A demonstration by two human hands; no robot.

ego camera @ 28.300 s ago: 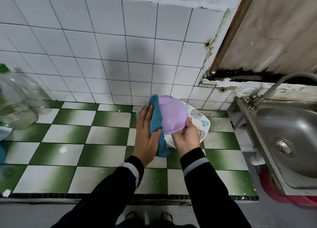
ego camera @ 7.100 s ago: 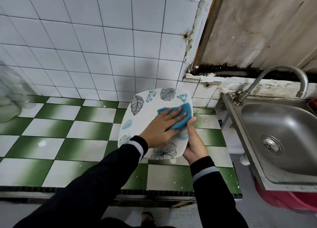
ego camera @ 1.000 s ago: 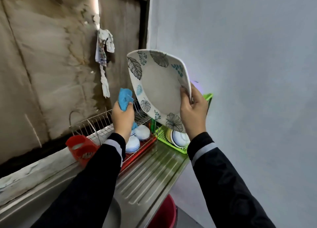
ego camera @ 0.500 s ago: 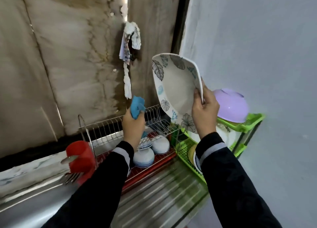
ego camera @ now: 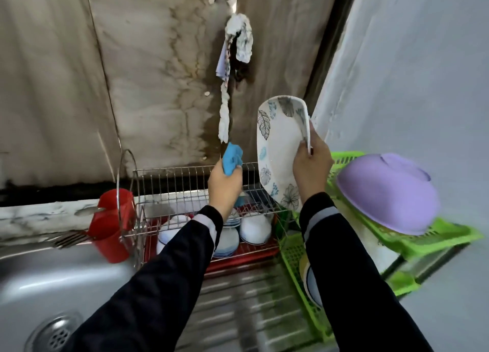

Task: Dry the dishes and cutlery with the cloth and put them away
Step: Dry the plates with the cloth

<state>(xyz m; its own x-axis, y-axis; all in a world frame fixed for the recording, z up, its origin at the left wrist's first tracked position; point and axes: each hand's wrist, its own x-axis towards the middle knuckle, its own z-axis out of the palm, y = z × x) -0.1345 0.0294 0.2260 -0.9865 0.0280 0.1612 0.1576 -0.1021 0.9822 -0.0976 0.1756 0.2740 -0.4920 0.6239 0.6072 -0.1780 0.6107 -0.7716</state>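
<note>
Steel sink [ego camera: 39, 280] and its ribbed drainboard fill the bottom of the view. On the drainboard, to the right, stands a green plastic rack [ego camera: 434, 235], and a purple bowl [ego camera: 389, 193] lies upside down on its top shelf. Left of it is a wire dish rack [ego camera: 172, 182] on a red tray, with white bowls [ego camera: 255, 230] turned over inside. A red cutlery cup [ego camera: 113, 219] hangs on the wire rack's left end

The leaf-patterned plate [ego camera: 277, 150] is held in the air on edge, nearly upright, over the spot where the two racks meet. The right hand [ego camera: 311, 166] grips it by the right rim, fingers curled over the edge, so most of the plate stands above and left of the knuckles. The left hand [ego camera: 225, 185], just beside the plate but not touching it, is a closed fist around the blue cloth [ego camera: 232, 157], which bunches out above the fingers, over the wire rack
</note>
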